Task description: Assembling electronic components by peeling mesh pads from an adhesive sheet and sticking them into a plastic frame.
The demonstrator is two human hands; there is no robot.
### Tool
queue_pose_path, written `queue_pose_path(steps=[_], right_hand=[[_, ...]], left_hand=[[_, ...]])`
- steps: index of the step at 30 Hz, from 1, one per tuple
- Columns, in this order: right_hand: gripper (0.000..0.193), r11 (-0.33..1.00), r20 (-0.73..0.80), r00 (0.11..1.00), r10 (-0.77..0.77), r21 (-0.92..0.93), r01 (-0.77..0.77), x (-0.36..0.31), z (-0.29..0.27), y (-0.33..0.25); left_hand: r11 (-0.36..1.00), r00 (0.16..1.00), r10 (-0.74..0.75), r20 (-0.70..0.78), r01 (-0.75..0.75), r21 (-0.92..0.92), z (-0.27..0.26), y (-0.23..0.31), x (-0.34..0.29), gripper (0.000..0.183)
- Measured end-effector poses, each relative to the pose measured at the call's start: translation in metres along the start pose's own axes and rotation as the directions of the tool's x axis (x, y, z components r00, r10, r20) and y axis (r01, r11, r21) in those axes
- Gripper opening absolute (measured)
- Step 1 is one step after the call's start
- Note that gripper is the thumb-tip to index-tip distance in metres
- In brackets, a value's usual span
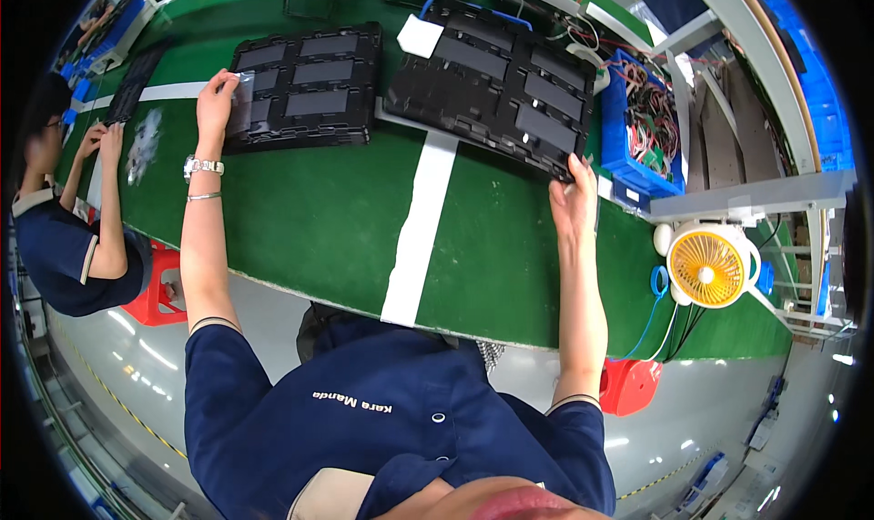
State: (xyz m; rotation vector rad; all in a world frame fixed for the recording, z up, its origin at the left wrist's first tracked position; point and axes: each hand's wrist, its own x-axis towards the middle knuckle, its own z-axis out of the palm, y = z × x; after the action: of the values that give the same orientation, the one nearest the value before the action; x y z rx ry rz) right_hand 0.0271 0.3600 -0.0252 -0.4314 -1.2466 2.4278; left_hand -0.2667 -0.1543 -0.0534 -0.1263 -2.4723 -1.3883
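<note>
My left hand (215, 106) is closed in a pinch on a thin piece of clear plastic film (240, 104). The film hangs over the left edge of a black plastic tray (314, 72) with several rectangular grey panels, lying flat on the green table. My right hand (575, 197) grips the near right corner of a second, similar black tray (487, 83), thumb on top; its other fingers are mostly hidden. This tray sits at an angle, and its far edge lies by a blue bar. A white paper (421, 36) covers its far left corner.
A blue bin (615, 147) of bundled wires stands right of the trays. Nearer, a yellow and white fan (706, 270) sits by cables and a metal frame. White tape (420, 238) crosses the green table (309, 219). At left, a co-worker (68, 238) handles a dark strip near clear plastic scraps (144, 147).
</note>
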Motion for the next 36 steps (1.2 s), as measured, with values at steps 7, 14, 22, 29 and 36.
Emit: queue_pose_path(steps=[7, 14, 22, 29, 36], right_hand=[[0.038, 0.995, -0.012, 0.998, 0.058, -0.081, -0.059, -0.111, -0.045, -0.026], [0.052, 0.832, -0.047, 0.953, 0.298, -0.477, -0.284, -0.130, -0.066, -0.038], [0.037, 0.545, -0.138, 0.942, 0.306, -0.786, -0.292, -0.092, -0.048, -0.047], [0.028, 0.465, 0.018, 0.995, 0.096, -0.885, -0.029, -0.001, -0.027, -0.037], [0.029, 0.392, 0.533, 0.813, 0.234, -0.817, 0.423, 0.091, 0.026, 0.014]], left_hand=[[0.974, 0.973, -0.005, -0.231, -0.048, -0.222, -0.004, 0.075, -0.034, 0.027], [0.842, 0.529, 0.467, 0.708, -0.020, -0.540, 0.046, 0.181, -0.139, 0.018], [0.916, 0.489, 0.266, 0.831, 0.141, -0.376, 0.086, 0.163, -0.214, 0.015], [0.838, 0.548, 0.059, 0.834, 0.427, -0.341, 0.052, 0.183, -0.277, 0.005], [0.548, 0.220, 0.136, 0.966, 0.796, -0.259, 0.027, 0.200, -0.333, 0.010]])
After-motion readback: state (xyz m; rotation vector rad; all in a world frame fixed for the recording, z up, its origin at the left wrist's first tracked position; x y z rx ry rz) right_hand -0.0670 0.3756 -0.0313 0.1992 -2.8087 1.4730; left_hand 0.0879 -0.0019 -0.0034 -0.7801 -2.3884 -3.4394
